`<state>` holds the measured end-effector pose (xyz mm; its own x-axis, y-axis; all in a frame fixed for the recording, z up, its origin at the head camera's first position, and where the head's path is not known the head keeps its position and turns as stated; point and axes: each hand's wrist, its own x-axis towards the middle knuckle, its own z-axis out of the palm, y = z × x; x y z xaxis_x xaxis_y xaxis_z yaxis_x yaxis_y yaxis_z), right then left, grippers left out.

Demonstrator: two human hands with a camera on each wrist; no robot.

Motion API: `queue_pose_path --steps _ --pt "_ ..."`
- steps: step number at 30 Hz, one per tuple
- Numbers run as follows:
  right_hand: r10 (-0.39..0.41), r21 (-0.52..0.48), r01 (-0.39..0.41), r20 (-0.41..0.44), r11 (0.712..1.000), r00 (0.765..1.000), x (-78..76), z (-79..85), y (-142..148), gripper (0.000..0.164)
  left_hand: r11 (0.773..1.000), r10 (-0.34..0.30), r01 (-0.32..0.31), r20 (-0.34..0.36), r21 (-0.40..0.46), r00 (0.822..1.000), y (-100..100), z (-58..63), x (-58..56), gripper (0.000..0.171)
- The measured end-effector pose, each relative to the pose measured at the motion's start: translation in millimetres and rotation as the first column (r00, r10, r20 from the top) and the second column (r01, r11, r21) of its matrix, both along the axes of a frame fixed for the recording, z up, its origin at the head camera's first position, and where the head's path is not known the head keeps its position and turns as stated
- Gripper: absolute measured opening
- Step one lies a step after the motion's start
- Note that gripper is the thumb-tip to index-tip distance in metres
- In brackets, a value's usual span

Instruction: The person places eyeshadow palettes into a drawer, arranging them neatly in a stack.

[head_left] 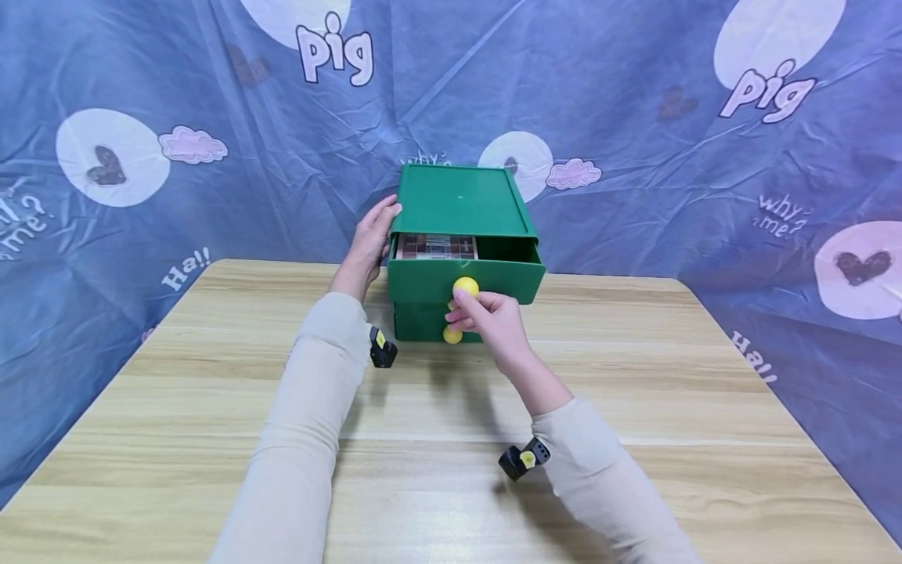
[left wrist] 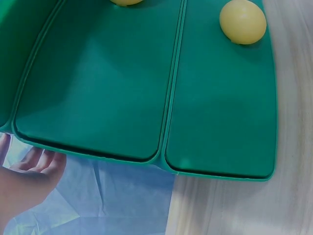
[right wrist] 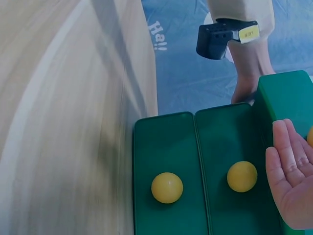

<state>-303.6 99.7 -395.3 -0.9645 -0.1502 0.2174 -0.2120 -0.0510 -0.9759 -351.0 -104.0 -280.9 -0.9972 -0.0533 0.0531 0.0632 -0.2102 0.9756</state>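
Observation:
A green cabinet of stacked drawers [head_left: 458, 200] stands on the table, its top drawer [head_left: 423, 278] pulled part way out. Inside that drawer, on the left, lies a flat item with a brown and grey pattern [head_left: 437, 247]; its kind is unclear. My right hand [head_left: 493, 317] pinches the top drawer's yellow round knob [head_left: 466, 287] between thumb and index finger. In the right wrist view its other fingers [right wrist: 283, 147] extend beside the drawer front. Against the cabinet's left side my left hand [head_left: 371, 239] rests, fingers along the wall. Two lower drawers show yellow knobs [right wrist: 167, 188].
The wooden table [head_left: 211, 439] spreads around the cabinet. Behind it hangs a blue patterned cloth [head_left: 282, 157]. Black wrist cameras sit on the left sleeve [head_left: 383, 348] and the right sleeve [head_left: 524, 459].

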Motion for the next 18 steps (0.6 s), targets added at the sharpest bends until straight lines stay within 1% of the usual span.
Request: queue_pose_path --steps 1,2,3,5,8,9,10,12,15,18 --pt "0.005 -0.001 -0.005 0.011 1.0 1.0 9.3 14.2 -2 0.033 1.0 0.001 -0.001 -0.001 -0.003 1.0 0 -0.1 0.1 0.047" --pt "0.015 -0.008 -0.015 0.004 1.0 1.0 13.9 22.1 -3 0.033 1.0 0.0 0.0 -0.002 -0.002 1.0 0 -0.2 0.1 0.047" --pt "0.016 -0.01 -0.016 0.009 1.0 1.0 21.0 33.4 -5 0.034 1.0 -0.001 0.001 -0.002 -0.002 1.0 0 -0.2 0.1 0.047" --pt "0.034 -0.021 -0.034 -0.007 0.999 0.999 27.0 46.7 -6 0.033 1.0 -0.003 0.003 -0.001 0.002 1.0 1 -0.1 0.2 0.047" --pt "0.014 0.002 -0.014 -0.014 1.0 1.0 31.3 57.8 -10 0.041 1.0 -0.003 0.003 0.007 0.008 1.0 1 0.4 0.4 0.047" --pt "-0.001 0.013 0.001 -0.001 1.0 1.0 37.2 67.3 -12 0.044 1.0 -0.003 0.002 0.01 0.013 1.0 1 0.6 0.6 0.047" --pt "-0.004 0.018 0.004 0.005 1.0 1.0 39.3 72.0 -12 0.044 1.0 -0.002 0.002 0.011 0.014 1.0 1 0.8 0.8 0.046" --pt "-0.043 0.057 0.04 0.05 0.998 0.998 52.3 90.7 -17 0.047 1.0 -0.005 0.005 0.01 0.015 1.0 1 1.1 1.1 0.047" --pt "-0.049 0.065 0.043 0.086 0.997 0.995 52.4 96.1 -18 0.045 1.0 -0.006 0.006 0.012 0.02 1.0 1 1.2 1.5 0.047" --pt "-0.058 0.069 0.052 0.084 0.996 0.995 49.4 95.8 -19 0.045 1.0 -0.005 0.005 0.016 0.02 1.0 0 1.1 2.0 0.046"
